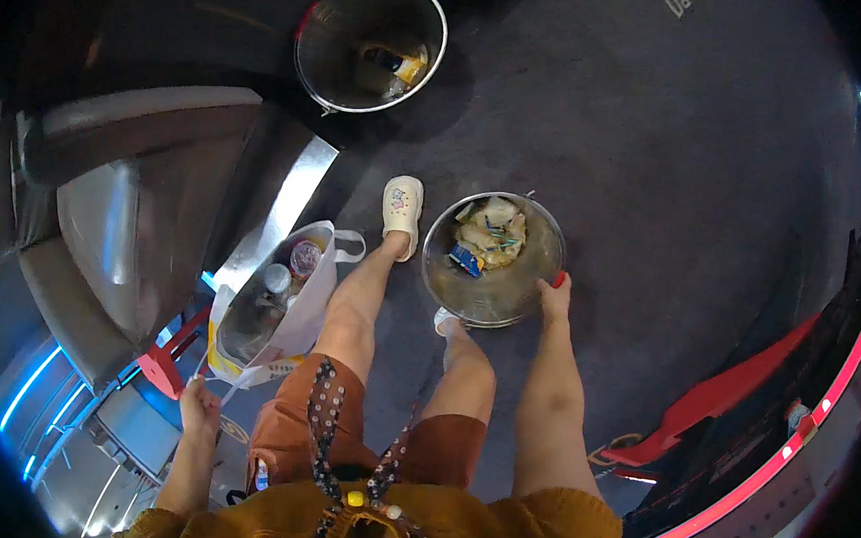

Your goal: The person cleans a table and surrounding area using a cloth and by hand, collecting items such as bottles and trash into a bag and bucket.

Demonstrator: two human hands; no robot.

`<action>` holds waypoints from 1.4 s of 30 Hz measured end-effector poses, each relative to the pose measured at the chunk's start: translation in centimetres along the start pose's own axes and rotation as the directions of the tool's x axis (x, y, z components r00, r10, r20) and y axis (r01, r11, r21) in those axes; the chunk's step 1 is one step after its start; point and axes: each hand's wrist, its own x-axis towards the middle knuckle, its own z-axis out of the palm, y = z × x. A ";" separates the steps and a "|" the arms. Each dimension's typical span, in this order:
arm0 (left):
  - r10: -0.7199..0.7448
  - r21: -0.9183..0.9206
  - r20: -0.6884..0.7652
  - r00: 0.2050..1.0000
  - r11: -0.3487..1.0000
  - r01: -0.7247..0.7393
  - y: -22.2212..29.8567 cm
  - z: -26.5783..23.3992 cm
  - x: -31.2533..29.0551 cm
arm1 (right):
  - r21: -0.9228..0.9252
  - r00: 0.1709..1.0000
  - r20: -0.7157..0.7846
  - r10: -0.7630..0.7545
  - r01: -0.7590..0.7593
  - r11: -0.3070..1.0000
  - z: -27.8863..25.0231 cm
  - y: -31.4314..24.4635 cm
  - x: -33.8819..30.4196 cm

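My right hand [554, 296] is closed on the small red grip at the near right rim of a metal bucket [493, 297]. Inside lies crumpled rubbish [492, 235], pale and yellowish, with a blue wrapper [467, 259] among it. On the other side, my left hand [200, 408] pinches one handle of a white carrier bag [308, 311]. The bag gapes open beside my left leg, its other handle loose. Lidded cups [277, 278] show inside it, along with other containers that I cannot make out.
A second metal bucket [314, 79] stands farther ahead, with a dark and yellow package [403, 65] inside. Brown padded seats [163, 213] line the left, with a shiny metal strip [287, 196] at their base. A red-lit machine edge [784, 458] curves along the right over dark carpet [672, 195].
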 end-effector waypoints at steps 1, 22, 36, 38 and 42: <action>-0.061 0.034 0.026 0.998 0.998 0.060 0.2 0.2 -0.2 | -0.058 0.998 -0.009 0.064 -0.064 0.996 -0.2 -0.6 -0.2; -0.385 -0.184 -0.040 0.922 0.910 0.372 2.9 4.7 -3.7 | 0.200 0.996 0.074 -0.057 0.041 0.979 -11.8 -30.3 -6.9; -0.236 -0.477 -0.051 0.970 0.860 0.184 2.1 12.9 -10.8 | -0.418 0.634 0.235 -0.737 0.750 0.512 -4.5 -39.2 6.1; -0.228 -0.539 -0.044 0.973 0.825 0.169 1.2 14.4 -11.1 | -0.430 0.485 0.286 -0.826 0.836 0.341 -1.5 -40.8 3.1; -0.212 -0.595 0.043 0.976 0.780 0.195 -0.6 15.4 -11.5 | -0.300 0.129 0.482 -0.867 0.954 -0.024 7.1 -45.0 -1.4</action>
